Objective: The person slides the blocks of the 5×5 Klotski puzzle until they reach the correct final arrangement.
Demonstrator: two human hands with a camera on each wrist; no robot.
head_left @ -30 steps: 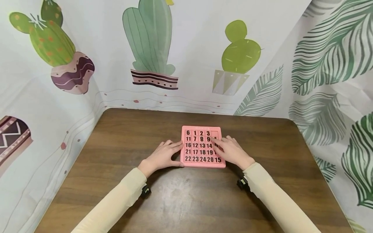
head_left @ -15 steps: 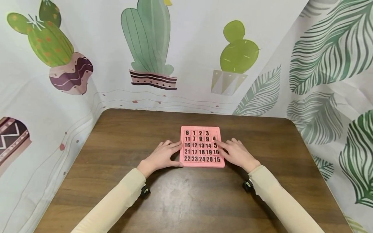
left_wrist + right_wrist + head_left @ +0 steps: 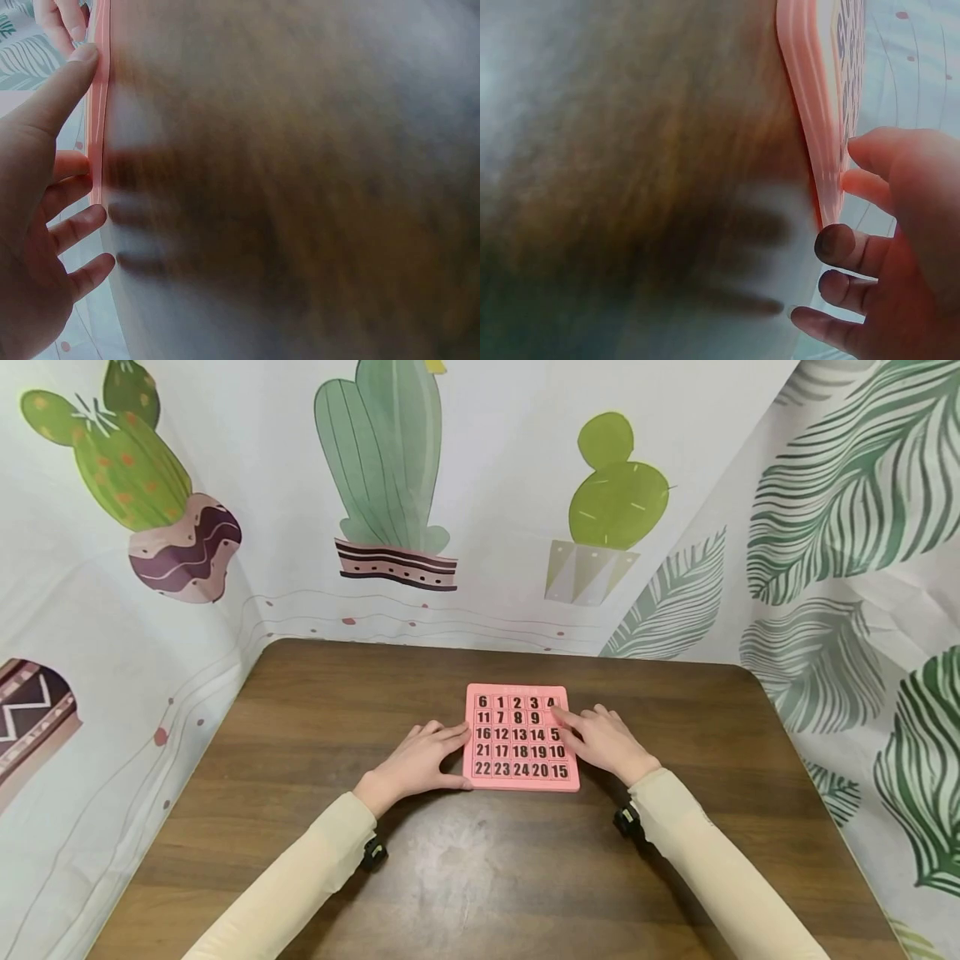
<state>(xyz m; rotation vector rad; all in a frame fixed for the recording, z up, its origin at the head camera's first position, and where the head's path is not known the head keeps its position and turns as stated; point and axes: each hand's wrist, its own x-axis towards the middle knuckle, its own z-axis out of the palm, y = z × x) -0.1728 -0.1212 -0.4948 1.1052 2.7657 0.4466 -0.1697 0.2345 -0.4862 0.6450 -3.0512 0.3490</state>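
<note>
A pink number slide puzzle [image 3: 517, 785] lies flat on the brown table, its tiles bearing black numerals. Tile 4 [image 3: 551, 702] sits in the top right corner, and the vacant slot is just below it, partly behind a fingertip. My left hand [image 3: 418, 760] rests against the puzzle's left side, thumb at the near corner and fingers extended along the edge. From the right side my right hand [image 3: 609, 745] reaches over the frame, an extended fingertip at the lower edge of tile 4. In the right wrist view the pink side wall [image 3: 810, 82] stands beside the fingers.
The brown wooden table [image 3: 465, 877] runs up to a white cloth backdrop [image 3: 502, 527] printed with cacti and leaves. Black wrist cameras are strapped under both sleeves, the left camera [image 3: 373, 853] and the right camera [image 3: 627, 818] close above the tabletop.
Tile 4 has slid up from the second row into the top right corner, so the vacant slot is now below it. The right hand drew back, then moved up; the left hand stayed put.
</note>
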